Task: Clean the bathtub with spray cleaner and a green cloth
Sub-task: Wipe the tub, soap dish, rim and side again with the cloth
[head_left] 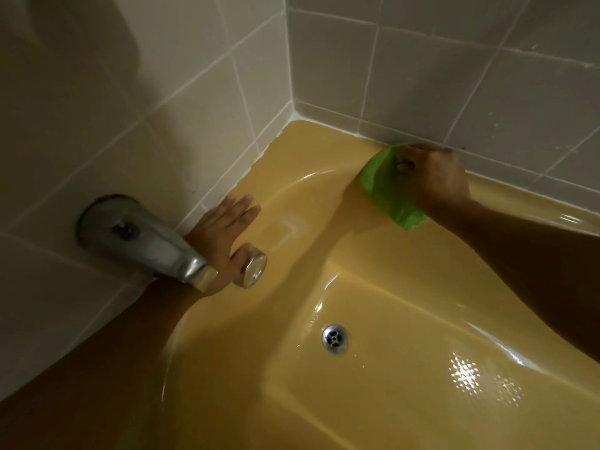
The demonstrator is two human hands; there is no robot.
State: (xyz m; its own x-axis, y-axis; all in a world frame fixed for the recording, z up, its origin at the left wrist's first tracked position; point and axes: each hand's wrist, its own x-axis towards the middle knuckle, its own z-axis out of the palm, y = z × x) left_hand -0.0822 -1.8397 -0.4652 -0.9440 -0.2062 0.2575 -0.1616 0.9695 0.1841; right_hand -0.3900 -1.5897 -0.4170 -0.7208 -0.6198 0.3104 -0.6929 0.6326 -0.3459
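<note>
A: Looking at the right grip (431,177), what has it got?
B: It is clenched round the green cloth (386,193), with the fingers curled over a bunched part. The cloth is pressed on the far ledge of the bathtub (311,141), right where the ledge meets the tiled wall (454,76). A loose end of the cloth drapes over the ledge's inner edge toward the basin.
A: And the left grip (224,232)?
B: Released, with the fingers straight and close together and the palm flat on the ledge at the tap end. It holds nothing. It lies just beside the wall joint, and the fingertips point toward the corner.
A: What sits near it?
B: A chrome spout (143,238) juts from the left wall and crosses over the wrist. A round chrome knob (255,266) sits on the tub's inner slope by the thumb. I cannot tell whether the two touch.
A: And the tub itself?
B: Mustard yellow and glossy, with bright reflections on its floor. The chrome drain (335,338) is set in the floor below the knob, well apart from both grips.
A: How do the two grips stand to each other?
B: Well apart, with the tub's corner between them
</note>
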